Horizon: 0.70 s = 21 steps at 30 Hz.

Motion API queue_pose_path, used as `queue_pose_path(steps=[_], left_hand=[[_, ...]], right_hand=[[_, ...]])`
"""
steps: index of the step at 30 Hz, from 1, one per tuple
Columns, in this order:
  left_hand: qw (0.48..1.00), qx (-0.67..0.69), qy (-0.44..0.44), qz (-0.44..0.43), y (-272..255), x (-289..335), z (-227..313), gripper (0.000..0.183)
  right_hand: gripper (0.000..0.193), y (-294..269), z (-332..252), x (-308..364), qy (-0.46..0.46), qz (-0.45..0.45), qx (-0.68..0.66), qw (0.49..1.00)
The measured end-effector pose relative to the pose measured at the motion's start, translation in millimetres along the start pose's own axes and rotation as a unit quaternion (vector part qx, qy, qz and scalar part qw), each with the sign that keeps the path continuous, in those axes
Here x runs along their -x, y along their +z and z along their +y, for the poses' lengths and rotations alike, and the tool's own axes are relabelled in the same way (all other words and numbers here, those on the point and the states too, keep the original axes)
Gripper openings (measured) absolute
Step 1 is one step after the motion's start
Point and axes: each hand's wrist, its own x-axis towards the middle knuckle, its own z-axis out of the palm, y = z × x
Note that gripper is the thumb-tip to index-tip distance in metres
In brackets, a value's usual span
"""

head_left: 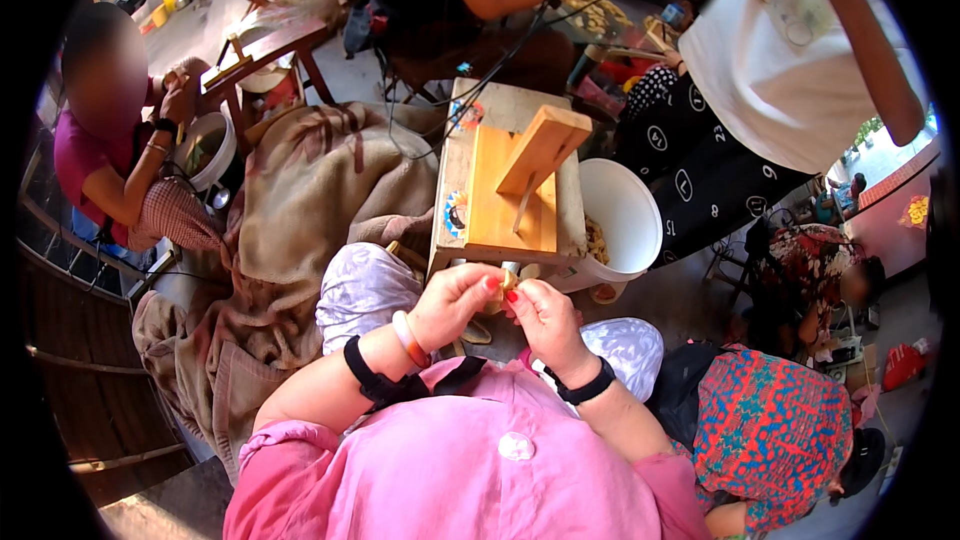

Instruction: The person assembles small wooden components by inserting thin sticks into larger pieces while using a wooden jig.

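Observation:
My left hand [452, 308] and my right hand [550, 328] meet in front of my chest, fingertips pinched together. Between them is a small pale-yellow piece [509, 285], mostly covered by the fingers, so its kind does not show. Just beyond the hands stands a small worn table [445, 190]. On it sits a wooden stand [485, 180] with a slanted upright board [540, 150] and a thin metal rod [523, 205]. Right of the table, a white bucket [635, 225] holds several yellowish-brown pieces [596, 238].
A brown blanket [330, 180] is heaped left of the table. A person at the far left sits by another white bucket [212, 150]. Someone in a white top [790, 60] stands at the right. Dark cables [480, 80] hang near the table's far edge. A patterned shirt [770, 420] is close at my right.

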Motion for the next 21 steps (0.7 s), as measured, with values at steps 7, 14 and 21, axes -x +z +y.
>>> queue_pose_path(steps=[7,14,21], left_hand=[[0.983,-0.15,0.02,0.102,-18,-21,-1,0.012],[0.962,-0.271,0.032,0.033,-5,-18,11,0.012],[0.977,-0.212,0.02,-0.004,2,-28,1,0.012]], right_hand=[[0.021,-8,-11,12,0.058,-0.045,-0.117,0.99],[0.029,-20,-9,-11,-0.116,-0.018,-0.031,0.993],[0.013,-25,-12,-19,-0.12,-0.101,0.029,0.987]])
